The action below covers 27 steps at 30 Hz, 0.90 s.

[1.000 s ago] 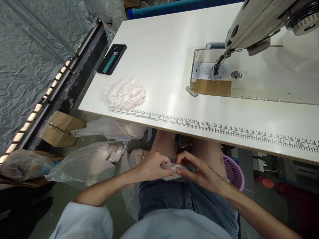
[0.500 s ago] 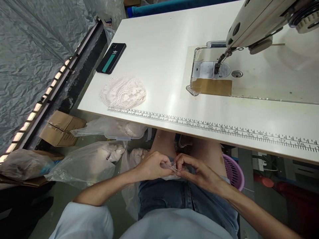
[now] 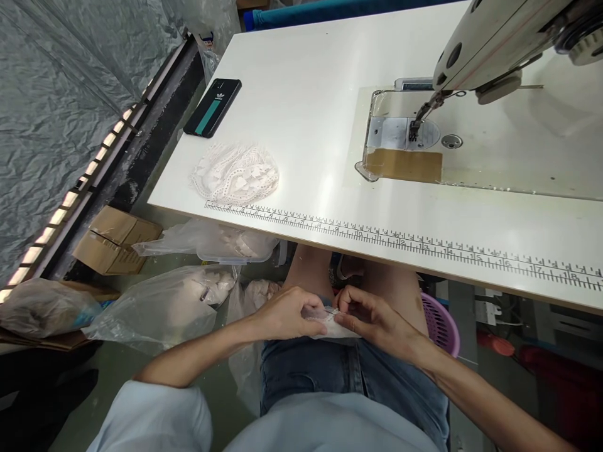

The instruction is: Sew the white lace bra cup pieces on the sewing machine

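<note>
Over my lap, just below the table's front edge, my left hand pinches a small piece of whitish fabric between thumb and fingers. My right hand grips the same fabric from the other side, its thumb and fingertips pressed together. The cloth hangs a little below the fingertips, and its full shape is hidden by my hands. A bundle of white lace lies on the left front part of the white table.
A sewing machine stands at the table's right, its needle area over a metal plate. A black phone lies at the left edge. Below are plastic bags, a cardboard box and a purple basket.
My fingertips have shifted slightly on the fabric, and more of the whitish cloth shows below and between my hands. The view has moved a little.
</note>
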Each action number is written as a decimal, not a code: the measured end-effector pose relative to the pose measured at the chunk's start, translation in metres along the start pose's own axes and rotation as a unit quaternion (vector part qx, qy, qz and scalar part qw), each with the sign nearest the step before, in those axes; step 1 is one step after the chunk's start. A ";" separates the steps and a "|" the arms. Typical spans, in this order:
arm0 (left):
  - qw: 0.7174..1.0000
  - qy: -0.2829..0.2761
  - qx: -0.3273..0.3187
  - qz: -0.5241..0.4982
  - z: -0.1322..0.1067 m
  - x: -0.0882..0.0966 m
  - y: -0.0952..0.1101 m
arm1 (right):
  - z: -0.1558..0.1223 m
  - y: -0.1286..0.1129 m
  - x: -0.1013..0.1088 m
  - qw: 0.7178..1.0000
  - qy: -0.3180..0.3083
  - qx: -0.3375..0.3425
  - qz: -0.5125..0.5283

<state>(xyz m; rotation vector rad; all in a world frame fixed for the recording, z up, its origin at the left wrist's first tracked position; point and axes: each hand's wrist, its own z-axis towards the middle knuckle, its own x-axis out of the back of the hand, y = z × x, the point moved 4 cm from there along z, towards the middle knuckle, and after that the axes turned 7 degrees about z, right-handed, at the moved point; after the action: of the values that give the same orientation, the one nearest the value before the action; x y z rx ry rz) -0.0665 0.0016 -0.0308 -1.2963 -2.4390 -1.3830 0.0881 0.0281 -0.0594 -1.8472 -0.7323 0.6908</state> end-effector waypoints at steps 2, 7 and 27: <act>1.000 -0.003 -0.005 -0.001 -0.001 0.001 -0.001 | 0.000 -0.001 0.000 0.999 -0.009 -0.010 0.032; 0.999 -0.037 -0.019 -0.008 -0.006 0.005 -0.002 | 0.001 -0.003 0.000 0.995 -0.044 -0.053 0.066; 0.991 -0.116 -0.047 -0.054 -0.008 -0.001 -0.020 | 0.001 -0.002 0.000 0.992 -0.101 -0.080 0.019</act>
<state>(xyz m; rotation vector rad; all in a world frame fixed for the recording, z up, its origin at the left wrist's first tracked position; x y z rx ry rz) -0.0822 -0.0098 -0.0400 -1.4429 -2.6592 -1.4641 0.0870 0.0293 -0.0582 -1.9589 -0.9065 0.8751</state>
